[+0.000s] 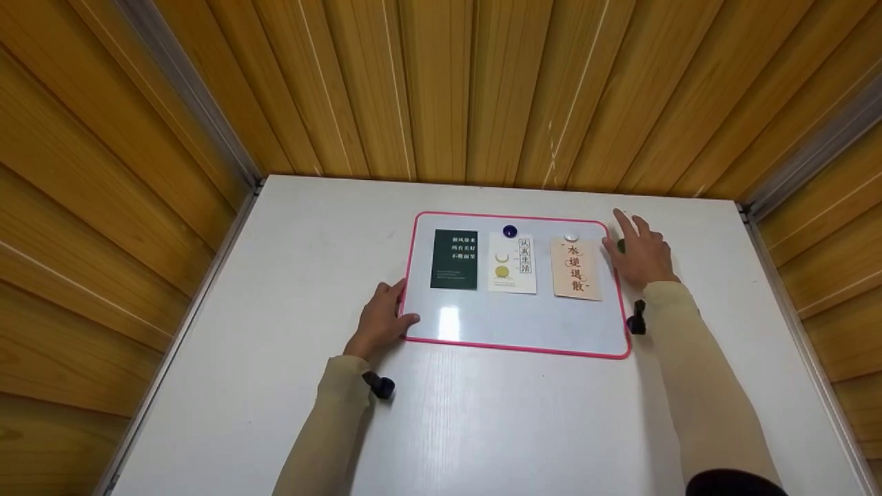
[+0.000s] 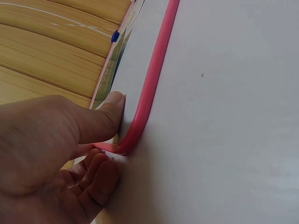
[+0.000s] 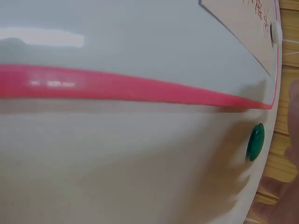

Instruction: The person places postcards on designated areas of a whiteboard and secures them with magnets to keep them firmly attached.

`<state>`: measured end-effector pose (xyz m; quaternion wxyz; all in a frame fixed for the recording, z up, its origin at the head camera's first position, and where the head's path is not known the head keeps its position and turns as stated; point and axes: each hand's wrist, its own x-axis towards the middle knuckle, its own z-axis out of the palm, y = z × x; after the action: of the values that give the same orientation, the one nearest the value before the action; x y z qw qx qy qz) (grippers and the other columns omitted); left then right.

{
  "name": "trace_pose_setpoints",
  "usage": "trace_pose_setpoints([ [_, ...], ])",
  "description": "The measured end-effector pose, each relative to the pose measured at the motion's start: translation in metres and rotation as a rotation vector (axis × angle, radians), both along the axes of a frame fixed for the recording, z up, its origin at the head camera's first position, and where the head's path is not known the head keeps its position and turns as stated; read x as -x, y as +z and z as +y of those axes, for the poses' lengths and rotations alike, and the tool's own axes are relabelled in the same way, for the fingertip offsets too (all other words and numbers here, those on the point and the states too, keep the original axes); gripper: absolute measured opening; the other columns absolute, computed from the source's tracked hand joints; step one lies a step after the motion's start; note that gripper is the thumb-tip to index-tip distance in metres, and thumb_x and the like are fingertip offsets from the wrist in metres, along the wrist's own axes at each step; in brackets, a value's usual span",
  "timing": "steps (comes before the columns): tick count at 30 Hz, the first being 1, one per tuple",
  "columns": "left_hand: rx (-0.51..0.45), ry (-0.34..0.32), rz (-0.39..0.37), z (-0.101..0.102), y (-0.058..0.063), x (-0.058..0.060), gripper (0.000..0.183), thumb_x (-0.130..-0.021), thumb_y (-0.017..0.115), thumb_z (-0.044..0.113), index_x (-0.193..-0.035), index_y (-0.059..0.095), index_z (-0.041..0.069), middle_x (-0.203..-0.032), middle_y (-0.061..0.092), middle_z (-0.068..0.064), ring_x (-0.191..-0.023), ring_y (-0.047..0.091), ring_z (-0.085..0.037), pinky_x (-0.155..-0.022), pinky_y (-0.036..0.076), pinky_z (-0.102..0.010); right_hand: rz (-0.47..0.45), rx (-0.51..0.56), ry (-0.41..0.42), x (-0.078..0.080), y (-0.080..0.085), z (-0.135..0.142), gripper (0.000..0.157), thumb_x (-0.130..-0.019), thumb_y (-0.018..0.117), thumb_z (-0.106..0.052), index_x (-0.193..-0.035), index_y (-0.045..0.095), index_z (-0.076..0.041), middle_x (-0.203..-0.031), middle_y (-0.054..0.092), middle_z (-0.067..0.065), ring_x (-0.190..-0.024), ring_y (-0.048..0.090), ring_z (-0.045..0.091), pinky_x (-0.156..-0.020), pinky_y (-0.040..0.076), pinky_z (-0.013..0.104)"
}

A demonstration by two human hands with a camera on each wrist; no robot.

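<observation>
A small whiteboard with a pink frame lies on the table. My left hand grips its left edge near the lower corner, thumb over the face and fingers at the side. Three cards are on the board: a dark green card, a white card with a blue magnet at its top, and a peach card with a white magnet. My right hand, fingers spread, is beside the board's right edge, near a green magnet on the table.
The white table meets wood-panelled walls at the back and sides. Metal strips run up the corners. Light glares off the lower part of the board.
</observation>
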<state>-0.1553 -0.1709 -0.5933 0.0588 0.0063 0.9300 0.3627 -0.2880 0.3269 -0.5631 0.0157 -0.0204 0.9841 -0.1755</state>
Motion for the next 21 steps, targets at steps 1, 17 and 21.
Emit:
trace_pose_setpoints([
  [1, -0.003, 0.0, -0.001, 0.0, 0.0, 0.0, 0.081, -0.088, 0.08, 0.029, -0.156, 0.041, 0.011, -0.109, 0.05, -0.007, -0.096, 0.051, -0.022, -0.09, 0.045, -0.038, -0.005, -0.002, -0.003, -0.001, 0.0, 0.002, 0.075, -0.104, 0.046, -0.053, -0.165, 0.008, -0.031, -0.164, 0.016, 0.027, -0.135, 0.027, 0.064, -0.11, 0.017, 0.074],
  [17, -0.03, 0.019, 0.001, 0.001, -0.001, -0.001, 0.081, -0.086, 0.082, 0.028, -0.155, 0.043, 0.011, -0.111, 0.051, -0.008, -0.098, 0.053, -0.022, -0.094, 0.049, -0.039, -0.093, 0.0, -0.045, -0.005, -0.009, 0.02, 0.07, -0.104, 0.049, -0.047, -0.164, 0.019, -0.026, -0.161, 0.014, 0.032, -0.134, 0.023, 0.067, -0.106, 0.015, 0.078],
  [21, -0.032, 0.017, 0.003, 0.001, 0.0, -0.001, 0.08, -0.087, 0.082, 0.027, -0.155, 0.043, 0.011, -0.11, 0.051, -0.008, -0.097, 0.053, -0.023, -0.092, 0.048, -0.04, -0.105, -0.001, -0.053, -0.005, -0.01, 0.023, 0.07, -0.104, 0.05, -0.048, -0.163, 0.023, -0.024, -0.16, 0.015, 0.033, -0.134, 0.022, 0.067, -0.106, 0.015, 0.078],
])
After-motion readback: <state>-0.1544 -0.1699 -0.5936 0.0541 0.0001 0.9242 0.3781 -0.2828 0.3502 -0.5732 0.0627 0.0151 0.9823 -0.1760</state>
